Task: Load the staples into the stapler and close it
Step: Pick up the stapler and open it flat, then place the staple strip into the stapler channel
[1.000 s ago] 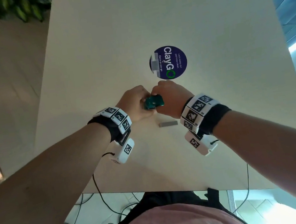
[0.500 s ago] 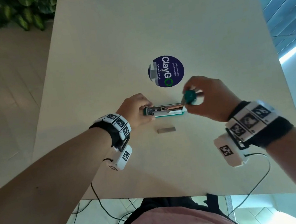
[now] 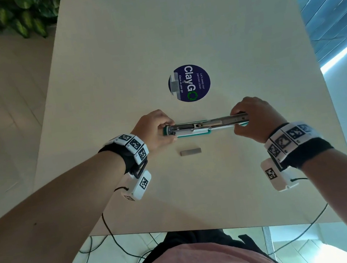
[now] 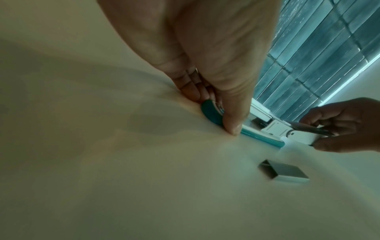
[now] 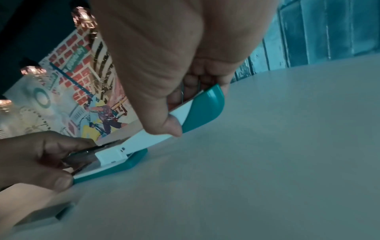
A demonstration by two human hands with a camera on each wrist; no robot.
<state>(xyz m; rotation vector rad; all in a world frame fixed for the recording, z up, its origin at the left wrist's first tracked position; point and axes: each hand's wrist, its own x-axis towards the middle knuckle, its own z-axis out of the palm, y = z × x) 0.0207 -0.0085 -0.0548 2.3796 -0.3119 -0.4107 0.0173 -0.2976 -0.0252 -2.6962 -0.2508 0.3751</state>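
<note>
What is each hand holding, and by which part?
Both hold the opened stapler. The left hand pinches the base's front end on the table; the right hand grips the tip of the swung-open top. The staples lie untouched.

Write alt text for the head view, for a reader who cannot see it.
Two hands hold a teal stapler swung fully open on a beige table: the left hand grips the base end, the right hand the top end. A staple strip lies loose on the table just nearer the person; a round blue sticker sits beyond.
</note>
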